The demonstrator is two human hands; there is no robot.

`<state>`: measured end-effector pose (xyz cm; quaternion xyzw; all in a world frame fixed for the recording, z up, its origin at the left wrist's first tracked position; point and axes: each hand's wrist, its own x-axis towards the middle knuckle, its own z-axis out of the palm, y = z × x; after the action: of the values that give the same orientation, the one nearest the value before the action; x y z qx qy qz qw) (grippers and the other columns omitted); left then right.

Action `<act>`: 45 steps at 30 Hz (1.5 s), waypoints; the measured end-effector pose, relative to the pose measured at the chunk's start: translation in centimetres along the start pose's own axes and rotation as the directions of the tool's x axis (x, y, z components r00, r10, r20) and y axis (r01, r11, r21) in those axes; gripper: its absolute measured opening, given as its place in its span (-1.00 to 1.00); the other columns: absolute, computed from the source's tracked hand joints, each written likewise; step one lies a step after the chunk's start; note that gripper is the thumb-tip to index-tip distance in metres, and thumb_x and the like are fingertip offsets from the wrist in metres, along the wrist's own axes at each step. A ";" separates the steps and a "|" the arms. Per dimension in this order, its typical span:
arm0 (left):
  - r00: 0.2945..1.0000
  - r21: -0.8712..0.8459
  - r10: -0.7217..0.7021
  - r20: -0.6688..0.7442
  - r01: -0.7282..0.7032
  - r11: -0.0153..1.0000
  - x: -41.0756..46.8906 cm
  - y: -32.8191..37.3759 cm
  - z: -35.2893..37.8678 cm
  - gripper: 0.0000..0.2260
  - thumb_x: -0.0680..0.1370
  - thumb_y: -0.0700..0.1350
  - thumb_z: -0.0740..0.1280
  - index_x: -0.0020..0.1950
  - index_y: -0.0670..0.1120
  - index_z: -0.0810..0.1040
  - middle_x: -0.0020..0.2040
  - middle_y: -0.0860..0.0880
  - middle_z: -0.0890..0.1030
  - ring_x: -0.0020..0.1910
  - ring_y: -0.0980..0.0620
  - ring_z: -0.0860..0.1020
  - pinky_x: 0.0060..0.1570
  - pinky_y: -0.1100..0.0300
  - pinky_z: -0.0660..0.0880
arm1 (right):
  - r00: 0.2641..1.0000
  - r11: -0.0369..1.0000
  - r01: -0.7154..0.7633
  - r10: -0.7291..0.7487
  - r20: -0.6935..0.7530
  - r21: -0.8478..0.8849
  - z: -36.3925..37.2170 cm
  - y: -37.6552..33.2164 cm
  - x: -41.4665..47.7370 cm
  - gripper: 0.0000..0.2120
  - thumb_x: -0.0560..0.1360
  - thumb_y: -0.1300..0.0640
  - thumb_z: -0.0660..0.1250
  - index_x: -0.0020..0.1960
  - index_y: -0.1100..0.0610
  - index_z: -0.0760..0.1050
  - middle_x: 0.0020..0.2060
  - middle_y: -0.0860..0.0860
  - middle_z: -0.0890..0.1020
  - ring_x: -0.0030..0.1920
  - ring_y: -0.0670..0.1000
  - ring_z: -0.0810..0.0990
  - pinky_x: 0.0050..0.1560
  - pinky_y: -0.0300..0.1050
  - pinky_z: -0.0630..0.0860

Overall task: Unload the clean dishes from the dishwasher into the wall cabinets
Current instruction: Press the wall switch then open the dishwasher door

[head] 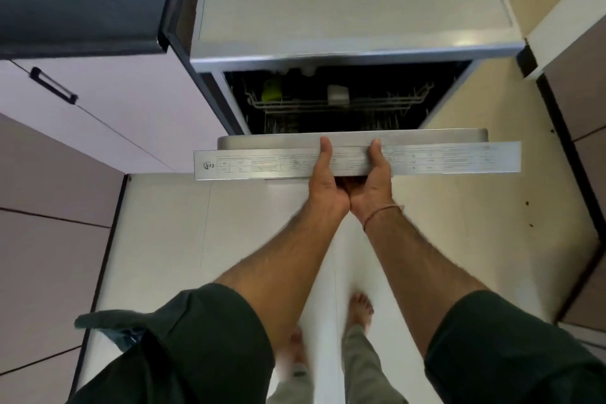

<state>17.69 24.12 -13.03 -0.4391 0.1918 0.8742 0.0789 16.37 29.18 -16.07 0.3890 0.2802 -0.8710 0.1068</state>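
Pale kitchen floor underfoot, dishwasher door (pixel 262 164) gripped by left hand (pixel 323 179) and right hand (pixel 373 179), fingers curled beneath its edge, dishes (pixel 337 94) racked beyond the thumbs; could drop hard, rattling them, if that grip slips.

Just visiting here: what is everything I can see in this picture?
Silver steel dishwasher door: one, silver, centre, partly open.
Grey wire rack: one, grey, inside the dishwasher.
Yellow-green item: one, yellow-green, left in rack, kind unclear.
White item: one, white, mid-rack, kind unclear.
Black bar handle: one, black, on lilac cabinet front, left.
White floor: one, white, below.
Bare feet: two, bottom centre.
Left hand: one, grips door's top edge.
Right hand: one, grips same edge, beside it.
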 end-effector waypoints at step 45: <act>0.812 -0.200 -0.095 -0.576 -0.028 0.979 8.9 -21.5 -35.0 -0.62 0.42 -0.34 0.13 -0.58 -0.13 0.49 -0.41 -0.11 0.53 -0.30 -0.15 0.50 0.11 -0.06 0.47 | 0.813 0.988 -0.139 0.153 -0.562 0.069 -37.4 18.7 3.3 -0.86 0.12 0.29 0.23 -0.34 0.13 0.43 -0.25 0.06 0.54 -0.22 0.13 0.52 0.06 -0.02 0.54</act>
<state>44.76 29.39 -44.75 -0.6943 0.1105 0.7110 -0.0126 44.82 35.32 -46.33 0.6512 0.2577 -0.7092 0.0805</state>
